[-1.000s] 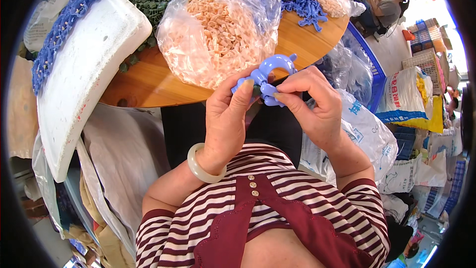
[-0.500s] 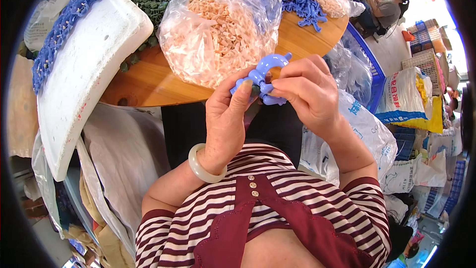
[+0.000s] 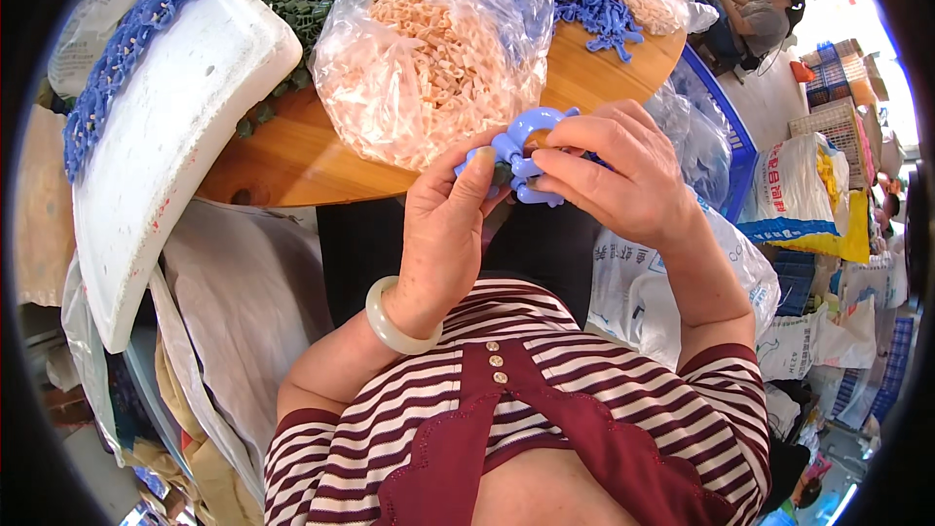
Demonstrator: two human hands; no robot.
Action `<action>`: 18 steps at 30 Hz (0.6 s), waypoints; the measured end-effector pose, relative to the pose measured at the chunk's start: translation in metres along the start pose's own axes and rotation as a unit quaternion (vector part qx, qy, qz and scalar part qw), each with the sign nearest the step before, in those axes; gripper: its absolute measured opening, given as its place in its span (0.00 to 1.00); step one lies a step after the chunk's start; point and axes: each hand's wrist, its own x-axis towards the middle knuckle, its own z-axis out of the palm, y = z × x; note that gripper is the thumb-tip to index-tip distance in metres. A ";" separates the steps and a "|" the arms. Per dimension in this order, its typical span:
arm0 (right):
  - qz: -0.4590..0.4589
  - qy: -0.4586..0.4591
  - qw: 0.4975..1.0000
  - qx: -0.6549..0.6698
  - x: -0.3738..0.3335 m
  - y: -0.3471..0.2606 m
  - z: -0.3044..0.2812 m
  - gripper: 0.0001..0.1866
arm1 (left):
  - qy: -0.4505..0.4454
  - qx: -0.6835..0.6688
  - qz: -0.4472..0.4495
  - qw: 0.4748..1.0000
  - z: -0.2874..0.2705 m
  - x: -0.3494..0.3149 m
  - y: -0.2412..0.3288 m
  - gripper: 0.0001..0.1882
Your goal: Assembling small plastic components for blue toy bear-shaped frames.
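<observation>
Left hand (image 3: pixel 443 234) and right hand (image 3: pixel 623 170) pinching blue plastic piece (image 3: pixel 521 151), table edge (image 3: pixel 292 161)

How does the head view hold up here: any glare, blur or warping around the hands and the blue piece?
Head view: hands sharp, left hand and right hand pinching the blue plastic piece; glare on the clear bag of pink pieces; upper right corner blown out by daylight; round wooden table and white foam board bend toward the dark fisheye rim.

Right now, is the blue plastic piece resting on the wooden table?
No, both hands, left hand and right hand, hold the blue plastic piece up off the wooden table.
</observation>
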 end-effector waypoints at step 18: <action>0.286 0.049 0.952 0.103 0.005 -0.036 0.023 0.09 | 0.030 0.086 0.082 0.992 0.003 0.000 -0.006 0.17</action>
